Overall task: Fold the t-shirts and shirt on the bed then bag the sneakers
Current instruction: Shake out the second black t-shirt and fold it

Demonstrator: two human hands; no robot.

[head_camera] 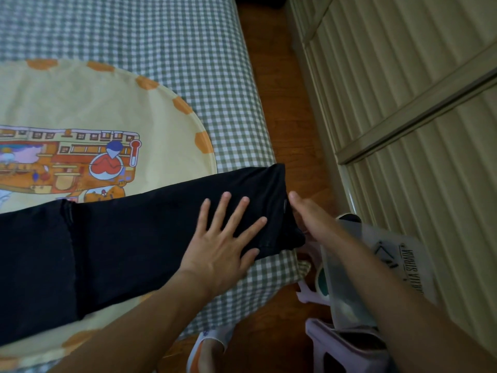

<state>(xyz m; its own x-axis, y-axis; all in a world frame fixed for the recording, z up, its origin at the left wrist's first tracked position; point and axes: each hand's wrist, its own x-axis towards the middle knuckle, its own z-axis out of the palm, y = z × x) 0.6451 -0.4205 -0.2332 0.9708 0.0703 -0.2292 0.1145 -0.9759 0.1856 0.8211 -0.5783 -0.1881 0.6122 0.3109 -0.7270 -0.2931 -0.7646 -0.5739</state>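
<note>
Head view: we are folding the black t-shirt (150,232) on the bed (236,125); left hand (223,249) pressing flat, fingers spread, right hand (309,219) straight-fingered at its end. Next, probably folding crosswise.

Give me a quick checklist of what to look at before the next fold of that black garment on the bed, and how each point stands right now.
1. Long black folded garment lies flat on the bed: ok.
2. Left hand presses it with fingers spread: ok.
3. Right hand is at the garment's end nearest the bed edge: ok; whether it grips the cloth, cannot tell.
4. That end stays on the green-and-white checked bedsheet: not ok, a corner hangs over the edge.
5. Yellow cartoon-print cloth underneath is smooth: ok.
6. White-and-orange sneaker on the wooden floor is ready for bagging: cannot tell, only part shows.
</note>
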